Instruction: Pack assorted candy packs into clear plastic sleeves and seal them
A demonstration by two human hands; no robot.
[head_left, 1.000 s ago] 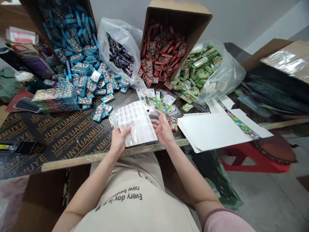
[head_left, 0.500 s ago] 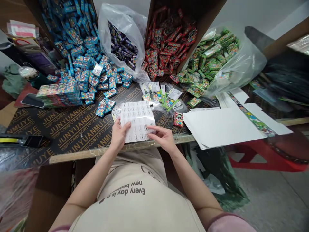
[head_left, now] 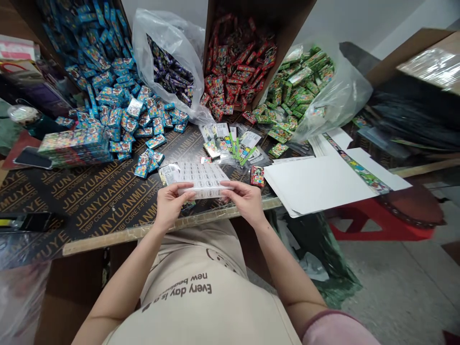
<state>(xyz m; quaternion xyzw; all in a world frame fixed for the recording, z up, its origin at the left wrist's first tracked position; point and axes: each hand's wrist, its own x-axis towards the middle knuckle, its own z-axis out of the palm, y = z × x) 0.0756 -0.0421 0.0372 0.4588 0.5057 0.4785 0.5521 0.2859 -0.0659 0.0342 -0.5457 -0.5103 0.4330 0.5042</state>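
Observation:
A white sticker sheet (head_left: 201, 178) printed with rows of small round labels is held between both hands over the near table edge. My left hand (head_left: 168, 203) pinches its near left edge. My right hand (head_left: 244, 199) pinches the near right edge, fingers curled on the sheet. The sheet lies tilted almost flat, away from me. Just beyond it lie clear packets with green strips (head_left: 233, 143) and a single small red box (head_left: 257, 175).
Blue boxes (head_left: 108, 91) spill from a carton at the back left, beside a bag of purple ones (head_left: 172, 72), a carton of red ones (head_left: 237, 67) and a bag of green ones (head_left: 302, 91). White sheets (head_left: 316, 184) overhang the dark plywood table (head_left: 97, 201) on the right. A red stool (head_left: 377, 225) stands below.
The sticker sheet has tipped from facing me to lying nearly flat. My right hand has moved from the sheet's face to its near right edge. The view shifted slightly.

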